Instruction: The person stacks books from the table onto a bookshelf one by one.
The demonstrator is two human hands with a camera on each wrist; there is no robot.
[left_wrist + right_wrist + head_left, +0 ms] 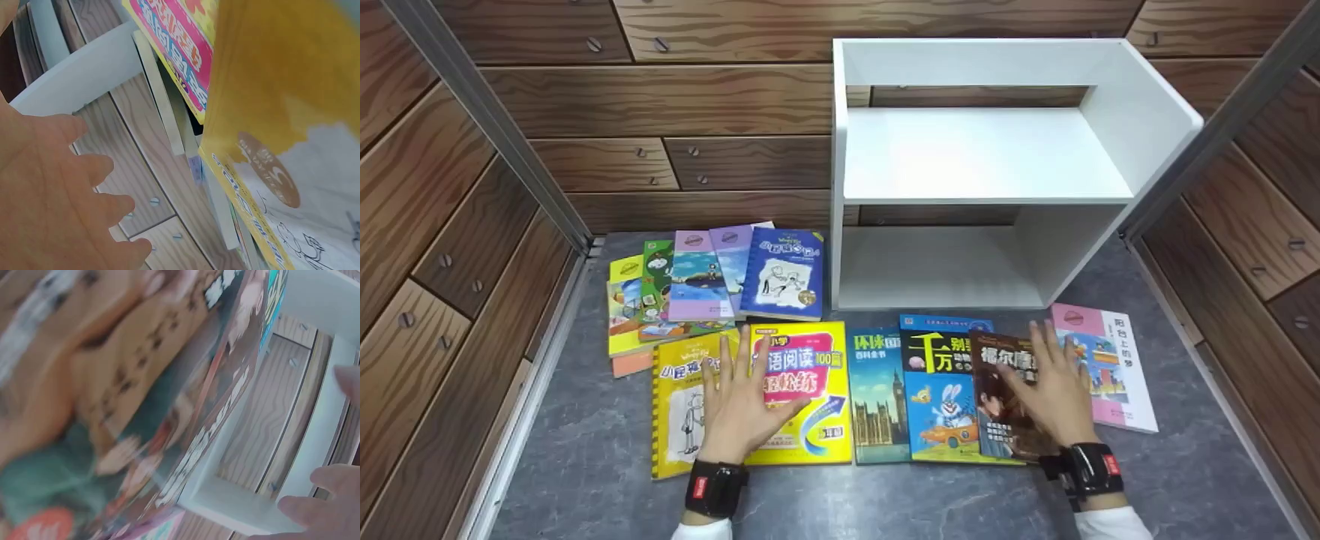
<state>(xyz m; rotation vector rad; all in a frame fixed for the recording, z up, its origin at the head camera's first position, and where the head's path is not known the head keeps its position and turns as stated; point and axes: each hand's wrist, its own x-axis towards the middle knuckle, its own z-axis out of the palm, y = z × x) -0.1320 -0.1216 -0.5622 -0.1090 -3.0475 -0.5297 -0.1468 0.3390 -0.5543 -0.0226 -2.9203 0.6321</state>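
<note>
My left hand (741, 414) is spread flat, palm down, over a yellow spiral-edged comic diary (679, 397) and a yellow-and-pink English reading workbook (814, 375). In the left wrist view its fingers (115, 205) stretch straight, with a gap between palm and covers. My right hand (1057, 397) spreads likewise over a brown detective book (997, 420), next to a pink-and-white book (1117, 367). The right wrist view has that brown cover (140, 416) close up, with the fingertips off to its right. Neither hand holds anything.
A white two-tier shelf (990, 199) stands behind the books. Between my hands lie a teal encyclopedia (877, 390) and a blue animal book (934, 435). At the back left several books overlap, a blue diary (787, 270) on top. Wood-patterned panels (735, 101) surround the grey table (585, 450).
</note>
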